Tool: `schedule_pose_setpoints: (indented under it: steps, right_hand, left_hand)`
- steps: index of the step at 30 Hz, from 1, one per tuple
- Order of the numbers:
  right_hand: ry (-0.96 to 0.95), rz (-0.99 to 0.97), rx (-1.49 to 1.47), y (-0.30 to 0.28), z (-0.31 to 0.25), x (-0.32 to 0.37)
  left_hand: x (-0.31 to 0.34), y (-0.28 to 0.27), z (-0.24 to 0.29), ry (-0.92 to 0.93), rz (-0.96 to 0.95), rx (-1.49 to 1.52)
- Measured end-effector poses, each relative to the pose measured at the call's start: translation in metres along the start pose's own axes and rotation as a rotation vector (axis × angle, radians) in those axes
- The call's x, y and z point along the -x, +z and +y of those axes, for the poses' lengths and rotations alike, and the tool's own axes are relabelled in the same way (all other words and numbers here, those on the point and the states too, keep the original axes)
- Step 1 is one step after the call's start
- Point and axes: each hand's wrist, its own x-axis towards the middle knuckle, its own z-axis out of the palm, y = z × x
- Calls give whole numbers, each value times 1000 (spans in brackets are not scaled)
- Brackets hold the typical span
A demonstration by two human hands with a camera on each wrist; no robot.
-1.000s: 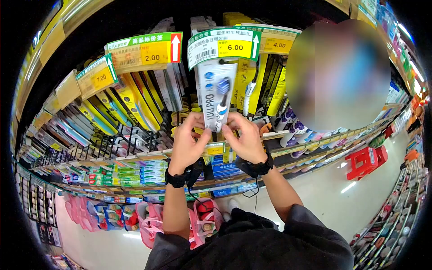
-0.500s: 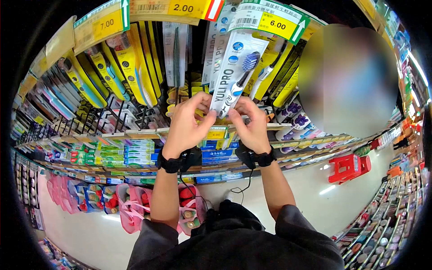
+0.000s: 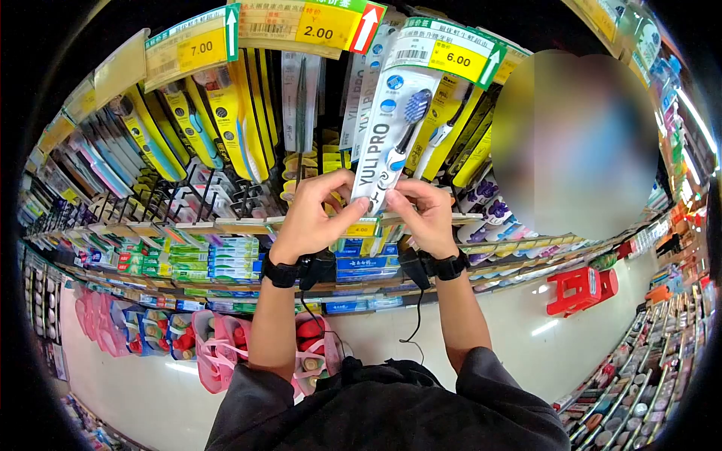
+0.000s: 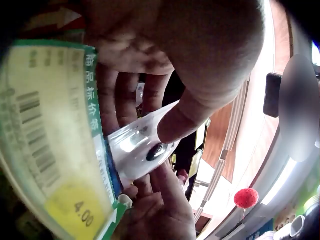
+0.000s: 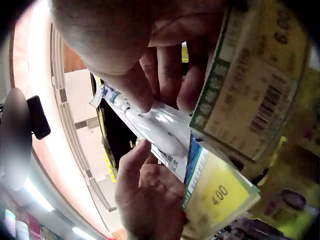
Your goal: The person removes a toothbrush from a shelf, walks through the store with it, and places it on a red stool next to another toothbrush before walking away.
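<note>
A white YULI PRO toothbrush pack [image 3: 387, 139] stands tilted in the head view, its top behind the 6.00 price tag [image 3: 444, 51]. The left hand [image 3: 314, 218] pinches its lower left edge between thumb and fingers. On the lower right edge, the right hand [image 3: 425, 218] pinches in the same way. In the left wrist view the left thumb lies on the clear pack [image 4: 145, 145], beside a 4.00 tag [image 4: 60, 140]. The right wrist view shows the right thumb on the pack [image 5: 155, 132], with the brush handle visible inside.
Yellow toothbrush packs [image 3: 237, 128] hang to the left on hooks. Toothpaste boxes [image 3: 233, 259] lie on a lower shelf. Pink bags [image 3: 218, 353] stand on the floor, a red stool [image 3: 575, 292] at the right. A blurred area covers the upper right.
Since a second ago, the head view has shifted, with tags and pack appearing further right and the pack more tilted. Both hands still hold its lower end.
</note>
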Motion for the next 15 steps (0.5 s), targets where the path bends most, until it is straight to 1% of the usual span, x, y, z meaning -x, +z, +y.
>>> schedule_pose_setpoints:
  steps: [9,12,15]
  right_hand:
    - [6,-67,-61,-6,3,0]
    - [8,-77,-92,-5,6,0]
    - [16,-106,-53,-3,4,-1]
  left_hand:
    - [0,-1,0,84,-23,40]
    - [1,-1,-5,81,-13,58]
    - [2,-1,-4,16,-1,66]
